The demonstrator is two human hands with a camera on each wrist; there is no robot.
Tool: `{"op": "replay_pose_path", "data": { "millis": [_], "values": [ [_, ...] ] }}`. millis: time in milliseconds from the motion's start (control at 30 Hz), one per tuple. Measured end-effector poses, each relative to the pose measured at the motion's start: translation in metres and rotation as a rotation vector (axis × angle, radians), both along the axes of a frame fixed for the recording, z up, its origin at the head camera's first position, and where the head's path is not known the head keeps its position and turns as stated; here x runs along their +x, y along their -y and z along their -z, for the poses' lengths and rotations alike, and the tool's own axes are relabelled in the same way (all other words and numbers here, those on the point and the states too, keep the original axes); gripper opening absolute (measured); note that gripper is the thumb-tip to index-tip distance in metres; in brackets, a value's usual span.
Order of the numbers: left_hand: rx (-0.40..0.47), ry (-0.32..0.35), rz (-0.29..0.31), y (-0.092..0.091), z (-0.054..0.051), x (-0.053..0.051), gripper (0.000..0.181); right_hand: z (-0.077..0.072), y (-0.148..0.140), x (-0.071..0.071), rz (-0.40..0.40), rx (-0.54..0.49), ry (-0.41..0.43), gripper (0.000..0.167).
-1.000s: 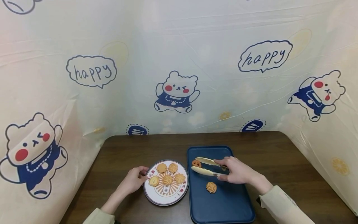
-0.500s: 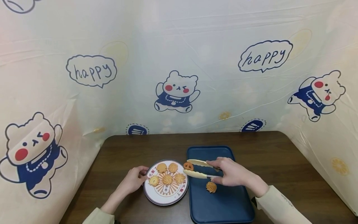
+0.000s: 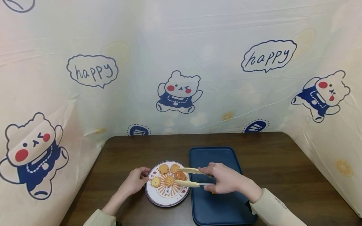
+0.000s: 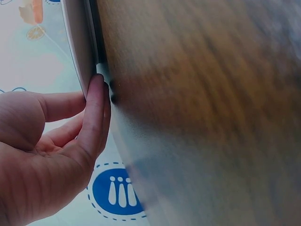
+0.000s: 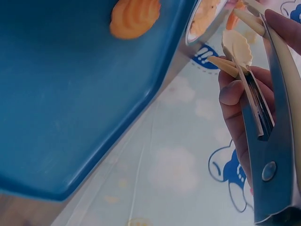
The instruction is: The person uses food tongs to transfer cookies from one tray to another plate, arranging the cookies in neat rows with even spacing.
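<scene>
My left hand (image 3: 136,181) pinches the left rim of a round white plate (image 3: 162,201). In the left wrist view the thumb lies on one side of the plate's edge (image 4: 77,42) and the fingers on the other. Several cookies lie on the plate, among them a swirl cookie (image 3: 169,180). Metal tongs with cream tips (image 3: 187,184) are gripped in my right hand (image 3: 227,179). Between the tips, over the plate's right side, is a brown pretzel-shaped cookie (image 3: 180,175); whether it touches the plate or the cookies there I cannot tell.
A dark blue tray (image 3: 226,208) lies right of the plate on the brown wooden table (image 3: 135,150). One swirl cookie (image 5: 135,18) is on the tray, mostly hidden by my right hand in the head view. A printed cloth (image 3: 181,47) hangs around the table.
My right hand has moved left with the tongs, bringing the pretzel-shaped cookie from the tray to over the plate. My left hand has stayed at the plate's rim.
</scene>
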State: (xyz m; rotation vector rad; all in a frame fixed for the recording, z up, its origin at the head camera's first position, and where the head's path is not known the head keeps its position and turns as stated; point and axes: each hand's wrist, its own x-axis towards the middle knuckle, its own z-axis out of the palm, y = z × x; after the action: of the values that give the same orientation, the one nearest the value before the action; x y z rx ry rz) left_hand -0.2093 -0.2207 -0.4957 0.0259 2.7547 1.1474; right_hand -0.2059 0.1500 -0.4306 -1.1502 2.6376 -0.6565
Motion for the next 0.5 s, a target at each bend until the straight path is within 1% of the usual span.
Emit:
{"op": "replay_pose_path", "data": {
  "millis": [133,267,500],
  "values": [
    [-0.003,-0.001,0.000,-0.001,-0.001,0.000,0.031,0.002,0.009,0.002,-0.023,0.015,-0.013,0.060],
    [-0.008,-0.005,-0.001,-0.001,-0.001,0.000,0.031,0.004,0.017,0.004,-0.047,0.018,-0.004,0.059],
    [-0.004,-0.002,-0.001,-0.002,-0.003,0.001,0.032,0.015,0.030,0.004,-0.120,0.011,-0.024,0.056]
  ]
}}
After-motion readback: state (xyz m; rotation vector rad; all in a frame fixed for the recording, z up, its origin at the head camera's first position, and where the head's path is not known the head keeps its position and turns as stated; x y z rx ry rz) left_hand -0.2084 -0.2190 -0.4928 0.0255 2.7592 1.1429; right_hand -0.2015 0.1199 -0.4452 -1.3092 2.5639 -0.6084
